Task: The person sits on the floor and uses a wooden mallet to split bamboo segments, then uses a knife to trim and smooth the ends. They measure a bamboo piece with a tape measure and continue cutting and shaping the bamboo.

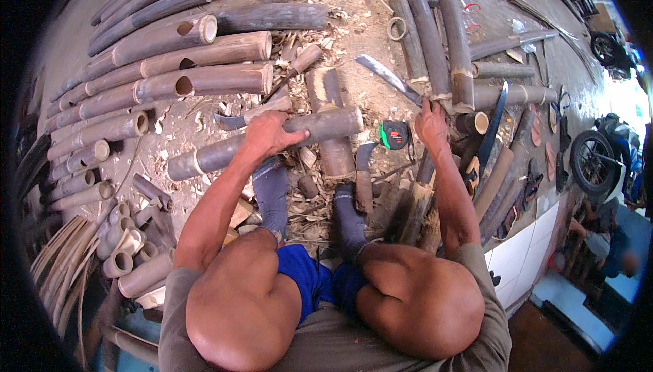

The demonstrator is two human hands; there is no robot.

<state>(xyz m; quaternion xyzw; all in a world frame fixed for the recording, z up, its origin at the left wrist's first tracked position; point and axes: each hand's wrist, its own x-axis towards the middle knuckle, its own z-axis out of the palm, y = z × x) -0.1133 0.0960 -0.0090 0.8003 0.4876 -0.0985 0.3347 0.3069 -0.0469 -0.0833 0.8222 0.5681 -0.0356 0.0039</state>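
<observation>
My left hand (270,134) grips a grey bamboo section (320,125) that lies crosswise over an upright-lying short bamboo block (332,147). My right hand (431,124) reaches forward to the handle end of a long curved chopping knife (388,76) lying on the ground; whether the fingers close around it I cannot tell. A green and black tape measure (394,134) lies just left of that hand. My feet in dark socks (272,191) rest among wood chips below the bamboo.
Rows of cut bamboo poles (170,59) lie at the left, short cut pieces (122,249) at the lower left, long poles (435,31) ahead. A blue-bladed saw (491,130) and other tools lie at the right. A motorbike wheel (590,162) and another person (602,243) are at far right.
</observation>
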